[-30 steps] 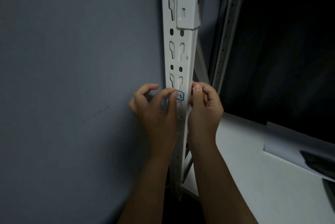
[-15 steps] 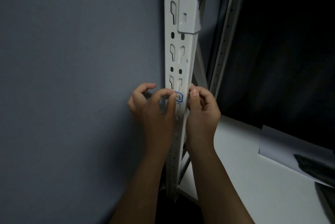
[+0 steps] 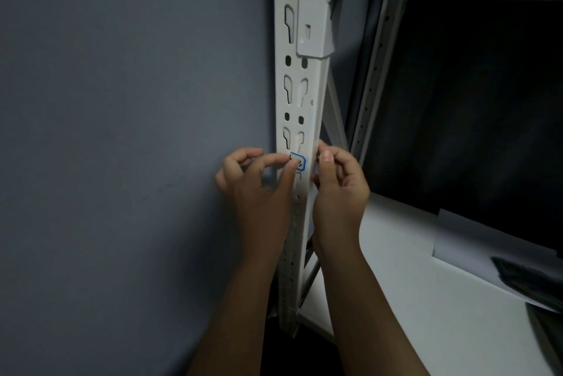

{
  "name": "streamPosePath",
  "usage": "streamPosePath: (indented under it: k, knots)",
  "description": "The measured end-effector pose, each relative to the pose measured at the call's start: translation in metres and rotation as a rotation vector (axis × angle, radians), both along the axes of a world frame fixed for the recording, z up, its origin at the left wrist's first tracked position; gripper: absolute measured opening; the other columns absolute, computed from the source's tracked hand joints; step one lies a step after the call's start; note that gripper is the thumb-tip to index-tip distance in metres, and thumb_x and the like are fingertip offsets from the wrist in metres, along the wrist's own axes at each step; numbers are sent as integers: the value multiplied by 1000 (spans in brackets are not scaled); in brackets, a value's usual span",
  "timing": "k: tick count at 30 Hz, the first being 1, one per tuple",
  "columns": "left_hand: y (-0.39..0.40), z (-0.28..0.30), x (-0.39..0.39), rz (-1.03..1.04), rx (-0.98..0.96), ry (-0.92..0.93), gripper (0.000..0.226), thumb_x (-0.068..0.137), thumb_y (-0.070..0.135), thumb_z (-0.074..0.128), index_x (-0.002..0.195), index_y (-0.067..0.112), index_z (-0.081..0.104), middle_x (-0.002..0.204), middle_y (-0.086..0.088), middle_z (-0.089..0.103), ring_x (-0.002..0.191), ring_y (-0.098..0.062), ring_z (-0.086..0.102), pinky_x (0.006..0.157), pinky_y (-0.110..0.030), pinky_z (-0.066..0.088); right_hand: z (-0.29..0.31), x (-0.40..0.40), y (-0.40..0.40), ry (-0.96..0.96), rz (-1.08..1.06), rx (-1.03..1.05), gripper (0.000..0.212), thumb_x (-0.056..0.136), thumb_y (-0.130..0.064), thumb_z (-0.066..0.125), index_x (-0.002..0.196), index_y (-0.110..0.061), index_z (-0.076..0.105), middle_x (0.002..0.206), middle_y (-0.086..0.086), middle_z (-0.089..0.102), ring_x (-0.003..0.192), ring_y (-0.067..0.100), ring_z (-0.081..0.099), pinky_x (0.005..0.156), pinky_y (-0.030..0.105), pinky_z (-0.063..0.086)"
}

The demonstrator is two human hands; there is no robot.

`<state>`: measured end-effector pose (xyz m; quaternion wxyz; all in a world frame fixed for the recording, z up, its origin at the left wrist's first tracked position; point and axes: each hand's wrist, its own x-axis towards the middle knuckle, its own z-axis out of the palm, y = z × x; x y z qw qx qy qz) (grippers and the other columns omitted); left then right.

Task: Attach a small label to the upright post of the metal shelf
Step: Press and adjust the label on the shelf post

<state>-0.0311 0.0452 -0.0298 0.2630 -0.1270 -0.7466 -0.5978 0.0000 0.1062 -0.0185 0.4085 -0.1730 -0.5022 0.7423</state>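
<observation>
Over the last second my hands have barely shifted on the post; what has changed is small. My left hand [image 3: 259, 190] has slid its index finger and thumb a little further across the label [image 3: 298, 161], so the fingertip now covers the label's left part, and more of the blue outline shows to the right of it than a second ago. My right hand [image 3: 336, 190] keeps its place at the right edge of the upright post [image 3: 300, 95], fingers curled, thumb and index tip against the post's edge beside the label; whether they pinch the label's end or only steady the metal I cannot tell.

I judge the label is now lying on the post's front face, just under the lowest visible pair of keyhole slots, and that I am at the pressing-down stage, not the placing stage.

The label is white with a blue rounded border. Inside is dark handwriting, perhaps a "3" at the right, the rest hidden under my finger. No brand shows on the shelf.
</observation>
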Motion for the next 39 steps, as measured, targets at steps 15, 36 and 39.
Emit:
streamPosePath:
  k: [15,36,39]
  knots:
    - [13,6,9,51,216,-82,24,71,18,79,70,36,64,103,25,42,103,3,34,78,2,31,-1,3,3,4,27,21,12,96,-9,53,101,-4,63,102,-4,68,80,-7,65,60,8,48]
    - [7,8,6,27,114,-104,18,77,23,74,72,36,63,103,21,42,108,-4,32,82,1,28,-1,7,2,-37,60,65,10,95,-13,53,97,-14,63,115,-3,66,86,-9,64,63,10,50]
    - [8,7,7,78,139,-56,29,74,22,77,67,44,59,108,16,43,105,-2,31,83,-1,30,0,8,3,-21,76,64,10,95,-11,53,94,-14,62,113,-3,65,85,-8,65,63,11,51]
